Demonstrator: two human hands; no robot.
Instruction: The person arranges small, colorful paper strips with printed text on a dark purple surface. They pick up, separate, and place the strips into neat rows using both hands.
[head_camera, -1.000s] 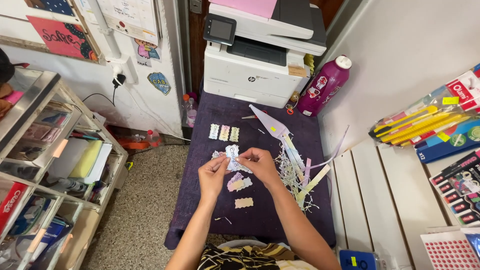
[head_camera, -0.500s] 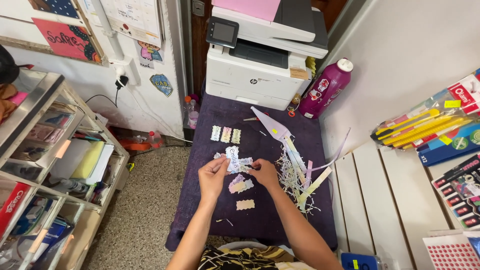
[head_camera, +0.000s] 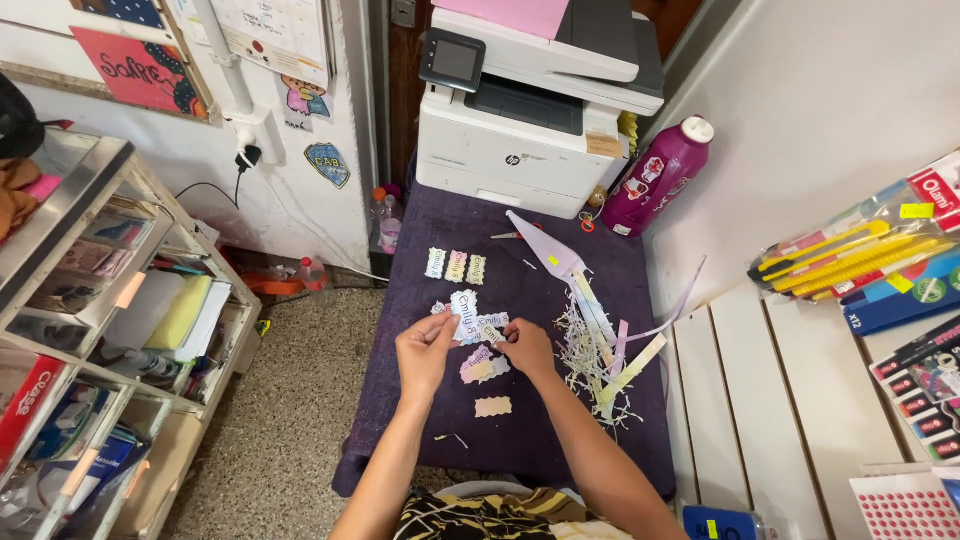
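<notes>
Your left hand (head_camera: 425, 350) pinches the upright label cutout (head_camera: 464, 306); right hand (head_camera: 527, 348) pinches a second label (head_camera: 491, 328), just right of it.

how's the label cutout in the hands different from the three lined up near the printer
The pale scalloped paper label is pinched in the left hand, off the cloth; the row of three scalloped labels lies flat on the purple cloth, untouched. The held one looks larger. Both have wavy-cut edges.

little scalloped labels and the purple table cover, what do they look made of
Scalloped labels: thin printed paper or card, matte, with cleanly cut wavy edges; both hands' fingers pinch them flat. Purple table cover: seemingly soft cloth, perhaps felt or velvet, dull and without glare.
</notes>
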